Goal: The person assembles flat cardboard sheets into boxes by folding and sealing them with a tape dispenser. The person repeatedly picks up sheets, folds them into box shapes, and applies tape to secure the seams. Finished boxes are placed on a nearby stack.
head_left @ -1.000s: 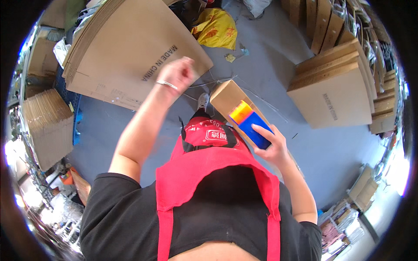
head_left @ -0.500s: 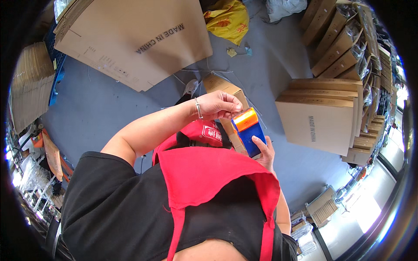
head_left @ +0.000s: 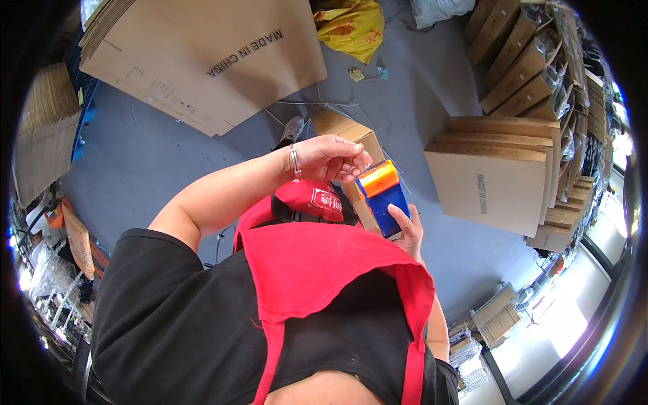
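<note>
My right hand (head_left: 410, 229) grips a tape dispenser (head_left: 389, 210) with a blue body and an orange top. The thumb lies along the blue side, and the other fingers are mostly hidden behind. Along the upper edge of the orange part runs a dark toothed strip. My left hand (head_left: 331, 158), with a bracelet at the wrist, is at that edge, its thumb and fingers curled together. What looks like the end of clear tape (head_left: 366, 167) shows between these fingers and the dispenser. A narrow brown carton (head_left: 358, 135) stands below both hands.
A large stack of flat cartons (head_left: 202, 61) leans at the upper left, beside a yellow bag (head_left: 351, 30). More cartons (head_left: 482, 182) stand in rows on the right. Loose white straps (head_left: 327, 104) lie on the grey floor near my shoe (head_left: 293, 128).
My left hand has drawn slightly to the left, away from the toothed edge, and its fingers look a little less bunched. The dispenser stays in my right hand, barely shifted.
</note>
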### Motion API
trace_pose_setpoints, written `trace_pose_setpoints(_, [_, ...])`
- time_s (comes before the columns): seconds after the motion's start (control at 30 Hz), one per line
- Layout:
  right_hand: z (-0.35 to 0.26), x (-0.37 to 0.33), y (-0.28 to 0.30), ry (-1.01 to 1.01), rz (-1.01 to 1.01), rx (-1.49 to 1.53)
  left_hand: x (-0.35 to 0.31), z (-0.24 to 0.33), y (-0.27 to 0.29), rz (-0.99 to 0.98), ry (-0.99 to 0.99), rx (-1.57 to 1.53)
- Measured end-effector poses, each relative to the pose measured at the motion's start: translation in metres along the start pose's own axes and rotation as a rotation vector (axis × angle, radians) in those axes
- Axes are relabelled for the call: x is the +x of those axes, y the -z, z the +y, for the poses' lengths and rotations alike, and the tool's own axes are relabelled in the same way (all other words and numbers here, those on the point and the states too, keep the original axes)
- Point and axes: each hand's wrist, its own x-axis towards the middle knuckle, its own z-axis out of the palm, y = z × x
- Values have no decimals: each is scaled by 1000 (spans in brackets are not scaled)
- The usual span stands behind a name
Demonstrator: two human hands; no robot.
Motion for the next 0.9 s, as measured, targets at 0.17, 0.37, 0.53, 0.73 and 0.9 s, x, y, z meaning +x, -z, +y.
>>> trace_pose_setpoints(0.17, [-25, 6, 5, -100, -80, -70, 3, 18, 13, 280, -96, 322])
trace_pose_setpoints(0.37, [-40, 6, 7, -182, -108, -180, -3, 61, 56, 391, -99, 295])
trace_pose_setpoints(0.53, [-60, 27, 2, -313, -170, -249, 19, 43, 80, 503, -187, 528])
trace_pose_setpoints(0.73, [-63, 30, 3, -341, -183, -268, 31, 15, 109, 137, -174, 244])
trace_pose_setpoints(0.9, [-62, 31, 6, -309, -197, -287, 33, 7, 97, 163, -251, 697])
